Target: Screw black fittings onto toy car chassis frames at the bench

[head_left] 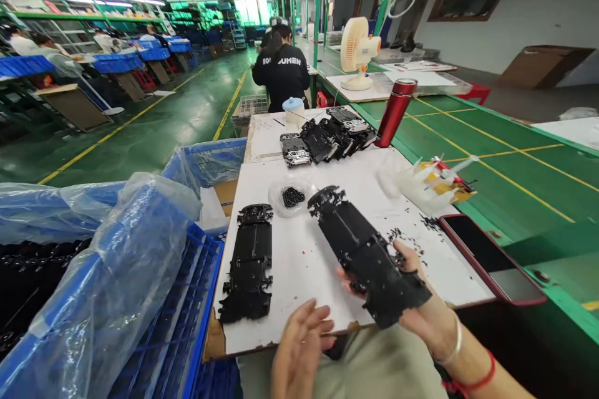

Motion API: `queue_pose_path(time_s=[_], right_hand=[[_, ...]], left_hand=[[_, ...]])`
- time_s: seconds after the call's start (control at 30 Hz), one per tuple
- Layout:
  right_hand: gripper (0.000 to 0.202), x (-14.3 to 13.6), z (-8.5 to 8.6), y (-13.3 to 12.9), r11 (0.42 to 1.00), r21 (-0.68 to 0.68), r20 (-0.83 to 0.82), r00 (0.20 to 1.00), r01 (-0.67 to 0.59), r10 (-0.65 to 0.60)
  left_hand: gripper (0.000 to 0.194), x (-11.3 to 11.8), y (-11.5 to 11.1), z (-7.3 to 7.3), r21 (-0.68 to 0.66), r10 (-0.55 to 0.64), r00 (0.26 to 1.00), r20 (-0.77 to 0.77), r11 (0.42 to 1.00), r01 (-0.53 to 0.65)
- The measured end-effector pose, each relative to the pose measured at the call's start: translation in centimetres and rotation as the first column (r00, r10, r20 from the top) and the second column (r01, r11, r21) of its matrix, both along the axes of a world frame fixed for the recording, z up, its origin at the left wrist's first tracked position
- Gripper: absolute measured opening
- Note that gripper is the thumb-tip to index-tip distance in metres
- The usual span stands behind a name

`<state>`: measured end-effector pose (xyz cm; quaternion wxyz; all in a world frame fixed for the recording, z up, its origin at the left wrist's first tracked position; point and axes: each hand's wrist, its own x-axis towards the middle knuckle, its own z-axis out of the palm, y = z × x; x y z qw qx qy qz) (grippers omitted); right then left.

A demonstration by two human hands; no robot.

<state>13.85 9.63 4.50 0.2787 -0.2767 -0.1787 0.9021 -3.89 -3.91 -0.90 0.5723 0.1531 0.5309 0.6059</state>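
The right hand [425,318] clasps a black panel [358,240] from beneath over the table [299,280], probably keeping its face clear; the blurred left hand [303,340], apart from it, seems empty. Black bits [293,197] sit near a second panel [253,246], presumably for easy reach.

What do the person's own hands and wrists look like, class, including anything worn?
The left hand is ungloved, with no jewellery visible. The right hand is ungloved too; its wrist wears a smooth, pale bangle and, further up, a thin red bracelet. No sleeves show.
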Motion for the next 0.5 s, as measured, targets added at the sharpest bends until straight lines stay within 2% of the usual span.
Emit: queue_pose_path(time_s=[0.1,0.17,0.2,0.27,0.33,0.4,0.43,0.5], right_hand=[[0.063,0.6,-1.6,-2.9,0.997,-0.068,-0.006,1.000,0.019,-0.020],[0.058,0.9,-2.0,-3.7,0.997,-0.031,0.089,0.993,0.074,-0.071],[0.054,1.2,-2.1,-3.9,0.995,0.018,0.168,0.981,0.097,-0.099],[0.046,2.0,-2.0,-3.8,0.970,0.228,0.347,0.924,0.081,-0.159],[0.042,3.2,-1.7,-3.1,0.880,0.465,0.507,0.843,-0.092,-0.180],[0.043,4.8,-1.3,-1.9,0.757,0.582,0.624,0.761,-0.297,-0.181],[0.042,5.6,-0.9,-1.0,0.704,0.613,0.665,0.715,-0.357,-0.217],[0.038,7.4,-0.2,1.4,0.614,0.702,0.677,0.606,-0.361,-0.418]], left_hand=[[0.064,4.5,1.2,0.9,-0.027,-0.097,0.974,0.203,0.994,0.104],[0.065,5.8,1.5,1.4,-0.070,-0.122,0.934,0.335,0.986,0.153],[0.063,6.1,1.5,1.6,-0.087,-0.126,0.911,0.393,0.981,0.173],[0.057,6.0,1.6,2.0,-0.110,-0.121,0.874,0.471,0.975,0.194],[0.049,5.8,1.7,2.2,-0.134,-0.090,0.866,0.491,0.975,0.177],[0.042,5.7,1.8,2.3,-0.168,-0.041,0.883,0.468,0.977,0.134],[0.039,5.8,1.7,2.3,-0.183,-0.023,0.892,0.452,0.976,0.118],[0.034,5.9,1.6,2.0,-0.220,0.010,0.903,0.430,0.971,0.094]])
